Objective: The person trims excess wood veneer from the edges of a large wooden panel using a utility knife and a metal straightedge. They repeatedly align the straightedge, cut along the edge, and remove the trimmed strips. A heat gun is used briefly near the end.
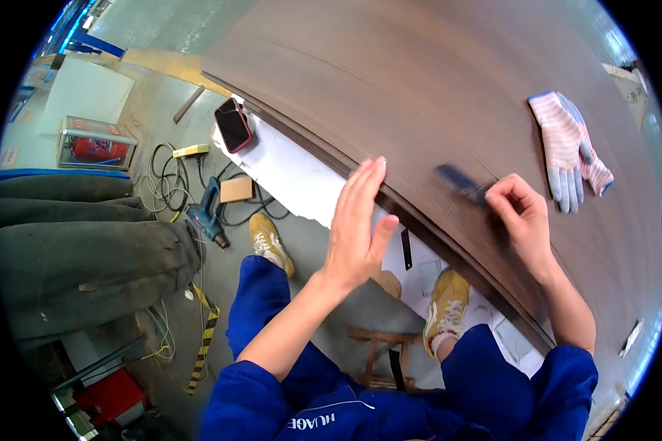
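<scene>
A wide brown panel (419,81) with a wood-like streaked surface spreads across the view. At its near edge my left hand (355,231) is raised with fingers stretched out and thumb apart, holding nothing; the fingertips are by the edge, and I cannot tell whether they touch it. Over the panel, my right hand (522,220) pinches one end of a small dark blue flat strip (460,178) between thumb and fingers. The strip is smeared by motion, so its exact kind does not show. Beyond the right hand, a pair of striped grey-and-pink work gloves (566,147) lies on the panel.
A phone (232,126) rests on white sheeting (279,169) beside the panel's edge. Below lie a blue heat gun (210,213), cables (165,176), a tan block (236,189) and a black strip (407,248). Dark green covered rolls (88,250) stand left; a wooden stool (379,356) is below.
</scene>
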`<state>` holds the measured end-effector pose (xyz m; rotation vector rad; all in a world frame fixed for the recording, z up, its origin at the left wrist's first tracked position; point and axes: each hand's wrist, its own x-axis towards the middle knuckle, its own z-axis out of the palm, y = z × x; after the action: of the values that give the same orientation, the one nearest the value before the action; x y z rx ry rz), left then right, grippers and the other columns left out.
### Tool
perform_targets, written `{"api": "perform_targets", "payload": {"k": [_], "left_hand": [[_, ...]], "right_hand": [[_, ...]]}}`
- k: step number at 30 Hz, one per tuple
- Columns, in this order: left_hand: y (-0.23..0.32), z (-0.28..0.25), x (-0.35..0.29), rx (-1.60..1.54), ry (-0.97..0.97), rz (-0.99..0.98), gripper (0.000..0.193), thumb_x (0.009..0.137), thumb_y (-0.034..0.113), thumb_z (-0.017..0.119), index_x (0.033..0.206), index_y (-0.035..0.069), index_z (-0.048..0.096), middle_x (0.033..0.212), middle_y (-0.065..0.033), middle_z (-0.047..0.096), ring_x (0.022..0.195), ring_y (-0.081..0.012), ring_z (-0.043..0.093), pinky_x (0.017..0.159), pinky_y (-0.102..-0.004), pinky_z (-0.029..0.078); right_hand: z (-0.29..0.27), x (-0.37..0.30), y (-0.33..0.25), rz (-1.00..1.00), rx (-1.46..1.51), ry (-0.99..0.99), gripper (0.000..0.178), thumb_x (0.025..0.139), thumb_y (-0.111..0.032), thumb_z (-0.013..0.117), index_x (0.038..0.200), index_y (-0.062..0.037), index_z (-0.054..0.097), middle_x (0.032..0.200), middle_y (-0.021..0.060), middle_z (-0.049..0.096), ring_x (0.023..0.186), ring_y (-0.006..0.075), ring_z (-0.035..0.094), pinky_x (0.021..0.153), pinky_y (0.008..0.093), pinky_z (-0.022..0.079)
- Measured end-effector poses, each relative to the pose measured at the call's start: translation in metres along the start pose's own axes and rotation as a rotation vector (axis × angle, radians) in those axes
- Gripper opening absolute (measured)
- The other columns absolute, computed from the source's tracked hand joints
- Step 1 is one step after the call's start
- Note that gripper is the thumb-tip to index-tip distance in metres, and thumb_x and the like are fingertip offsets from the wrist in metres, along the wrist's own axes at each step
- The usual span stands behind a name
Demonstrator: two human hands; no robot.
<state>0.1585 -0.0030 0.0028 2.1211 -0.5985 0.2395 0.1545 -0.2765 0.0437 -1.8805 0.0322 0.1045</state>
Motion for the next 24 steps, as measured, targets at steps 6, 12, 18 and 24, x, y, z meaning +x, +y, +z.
{"api": "perform_targets", "payload": {"k": [6,12,18,24], "left_hand": [[-0.025,-0.003,-0.005,0.428,-0.263,0.087,0.088,0.074,0.024,0.076,0.148,0.004,0.031,0.154,-0.0149,0.031,0.144,-0.0326,0.027,0.116,-0.0465,0.027],[-0.05,-0.036,0.017,0.489,-0.181,0.074,0.085,0.074,0.021,0.076,0.145,0.0,0.035,0.15,-0.0177,0.036,0.139,-0.0331,0.036,0.114,-0.0438,0.032],[-0.085,-0.072,0.031,0.71,-0.187,0.114,0.064,0.082,0.002,0.058,0.141,-0.006,0.037,0.146,-0.0223,0.039,0.137,-0.0356,0.038,0.113,-0.0428,0.035],[-0.103,-0.104,0.049,0.626,-0.211,0.238,0.061,0.082,-0.002,0.054,0.142,-0.004,0.039,0.146,-0.0212,0.041,0.136,-0.0367,0.039,0.112,-0.0436,0.035]], "right_hand": [[0.016,0.038,0.027,0.017,0.391,0.155,0.008,0.096,-0.01,0.06,0.095,-0.0022,0.061,0.085,-0.0044,0.058,0.078,0.0038,0.049,0.074,0.018,0.039],[0.043,0.04,0.021,-0.089,0.248,0.217,0.007,0.096,-0.007,0.06,0.095,-0.0003,0.061,0.089,-0.0017,0.057,0.081,0.0048,0.048,0.075,0.0187,0.038],[0.044,0.037,0.029,-0.115,0.279,0.274,0.005,0.096,-0.005,0.059,0.094,-0.0001,0.059,0.089,-0.0016,0.055,0.083,0.0052,0.049,0.077,0.019,0.039],[0.054,0.041,0.026,-0.141,0.262,0.43,0.004,0.097,-0.006,0.058,0.095,-0.0019,0.058,0.088,-0.0037,0.054,0.081,0.0037,0.048,0.075,0.0178,0.039]]}}
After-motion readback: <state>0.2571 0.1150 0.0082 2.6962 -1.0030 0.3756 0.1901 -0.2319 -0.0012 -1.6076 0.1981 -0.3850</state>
